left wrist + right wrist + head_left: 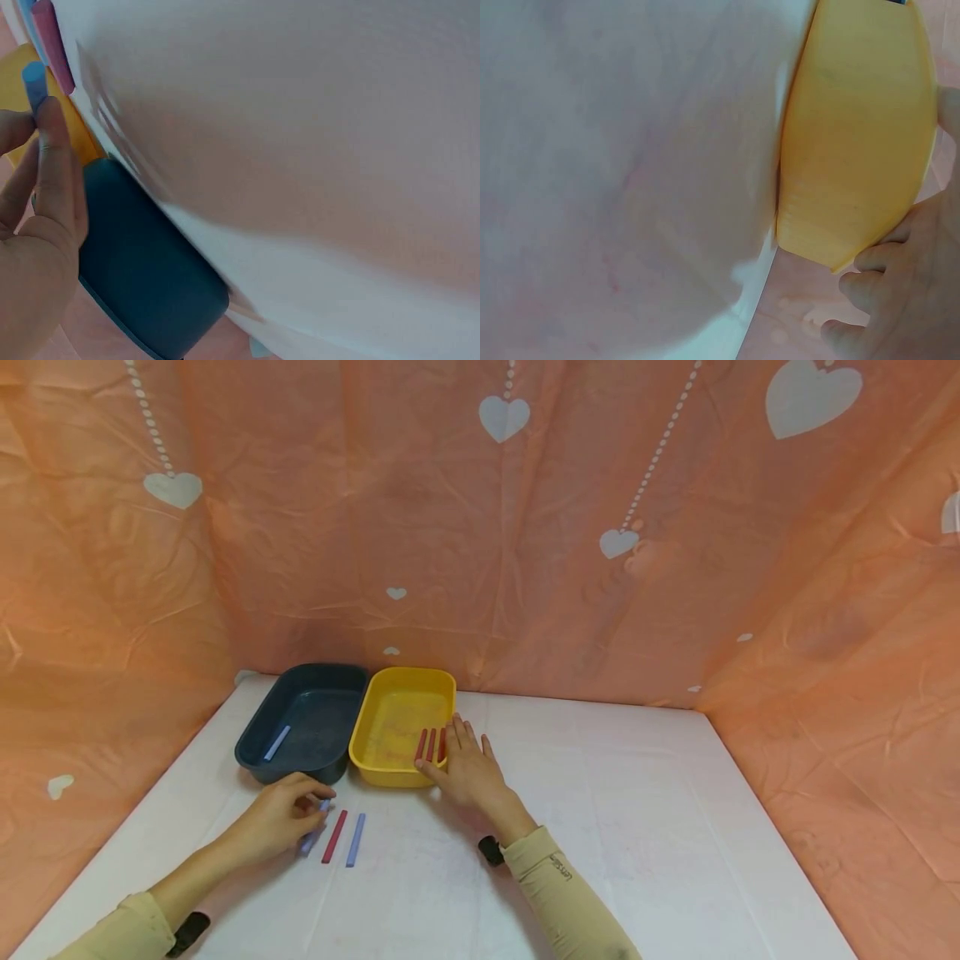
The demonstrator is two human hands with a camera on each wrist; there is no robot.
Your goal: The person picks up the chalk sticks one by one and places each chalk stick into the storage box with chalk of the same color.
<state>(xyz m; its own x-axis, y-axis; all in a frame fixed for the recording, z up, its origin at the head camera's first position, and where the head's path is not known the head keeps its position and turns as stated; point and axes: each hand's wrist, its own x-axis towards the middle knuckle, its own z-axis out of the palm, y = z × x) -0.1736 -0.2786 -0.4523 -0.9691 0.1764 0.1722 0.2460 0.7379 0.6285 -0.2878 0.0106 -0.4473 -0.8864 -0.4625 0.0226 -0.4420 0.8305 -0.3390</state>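
Note:
My left hand (273,817) pinches a blue chalk stick (35,84) between thumb and fingertips, just in front of the dark blue bin (300,770). To its right, a red chalk stick (334,837) and another blue chalk stick (356,841) lie side by side on the white table. My right hand (474,777) lies over the right front corner of the yellow bin (393,779), fingers fairly straight along the rim and thumb at the near edge. Several red chalk sticks (431,745) are inside that bin, partly covered by the hand. One blue chalk stick (277,743) lies inside the dark bin.
The two bins stand side by side at the table's back left, near the orange curtain (420,527) with pale hearts. White table surface (637,810) extends to the right of the bins. Similar curtains enclose the left and right sides.

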